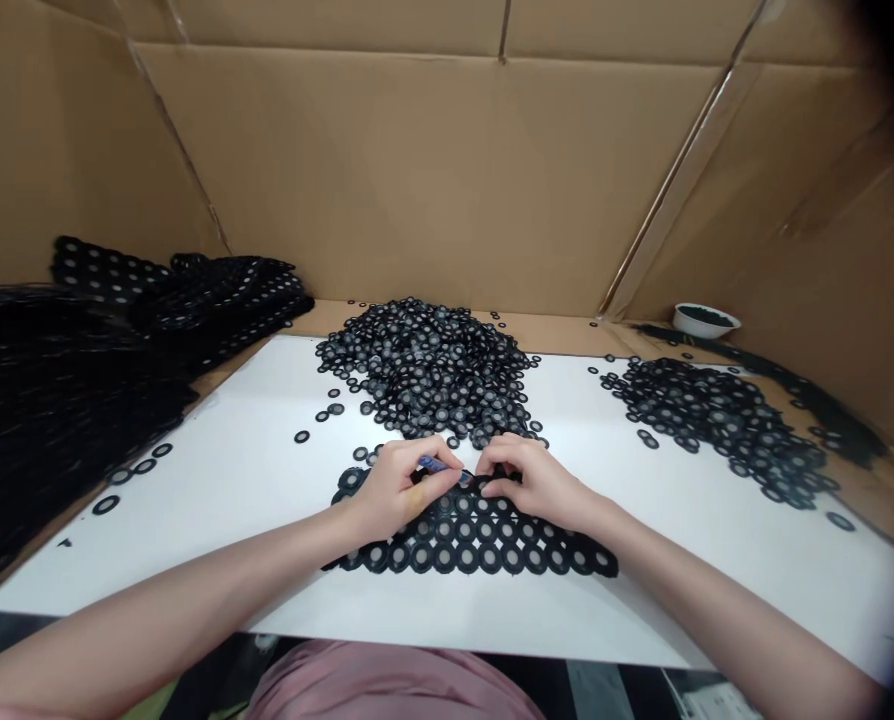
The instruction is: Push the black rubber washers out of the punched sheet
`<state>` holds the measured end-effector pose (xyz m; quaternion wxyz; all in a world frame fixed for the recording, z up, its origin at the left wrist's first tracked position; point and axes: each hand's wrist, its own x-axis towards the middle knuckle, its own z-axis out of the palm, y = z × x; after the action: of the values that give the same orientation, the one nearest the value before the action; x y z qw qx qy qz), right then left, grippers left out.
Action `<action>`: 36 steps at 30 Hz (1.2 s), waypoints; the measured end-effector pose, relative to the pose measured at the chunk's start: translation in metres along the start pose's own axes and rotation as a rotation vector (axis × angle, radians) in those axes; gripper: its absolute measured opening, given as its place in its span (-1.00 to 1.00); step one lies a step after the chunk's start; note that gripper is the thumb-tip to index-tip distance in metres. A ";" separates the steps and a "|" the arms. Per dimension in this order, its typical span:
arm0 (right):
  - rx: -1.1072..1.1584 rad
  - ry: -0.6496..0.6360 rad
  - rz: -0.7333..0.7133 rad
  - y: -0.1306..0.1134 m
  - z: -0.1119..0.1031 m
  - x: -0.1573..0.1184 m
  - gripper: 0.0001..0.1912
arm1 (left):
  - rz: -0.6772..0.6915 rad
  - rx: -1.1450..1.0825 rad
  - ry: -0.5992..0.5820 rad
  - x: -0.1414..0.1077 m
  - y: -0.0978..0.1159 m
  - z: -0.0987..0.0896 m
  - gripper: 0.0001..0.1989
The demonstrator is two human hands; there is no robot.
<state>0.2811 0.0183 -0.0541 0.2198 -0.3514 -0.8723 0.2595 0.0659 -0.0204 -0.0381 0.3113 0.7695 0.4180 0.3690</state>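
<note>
My left hand is closed round a slim blue pen-like tool; its tip points right, toward my other hand. The fingers of my right hand are bent in a pinch at the top edge of a panel of joined black rings. What sits between those fingertips is too small to make out. Several rows of rings with pale centres make up the panel, which lies flat beneath both hands and is partly covered by them. Just beyond my hands rises a large heap of loose black rings.
The white board carries a second ring pile at right and scattered rings at left. A small white bowl with dark contents stands at far right. Dark ring-covered material is heaped at left. Cardboard walls enclose the area.
</note>
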 end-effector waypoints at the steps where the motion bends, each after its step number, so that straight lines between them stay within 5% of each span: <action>1: -0.008 0.015 -0.005 0.000 0.000 0.000 -0.85 | -0.030 -0.016 -0.011 0.000 0.001 0.001 -0.85; 6: 0.006 0.028 -0.016 -0.001 0.003 0.001 -0.80 | -0.192 -0.253 -0.045 0.001 0.004 0.005 -0.86; 12: 0.031 0.028 0.002 0.002 0.008 0.003 -0.77 | -0.234 -0.411 -0.031 0.006 0.000 0.008 -0.88; 25: 0.026 0.048 0.015 0.000 0.009 0.005 -0.72 | -0.310 -0.534 -0.057 0.012 -0.006 0.014 -0.86; 31: 0.004 -0.006 -0.010 0.002 -0.002 0.000 -0.86 | -0.303 -0.506 -0.062 0.012 -0.005 0.014 -0.85; 36: -0.016 -0.070 0.006 0.001 -0.009 -0.003 -0.64 | -0.300 -0.519 -0.011 0.011 -0.004 0.010 -0.86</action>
<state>0.2887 0.0188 -0.0482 0.1854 -0.3464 -0.8804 0.2656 0.0764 -0.0110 -0.0432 0.5512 0.5957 0.4170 0.4091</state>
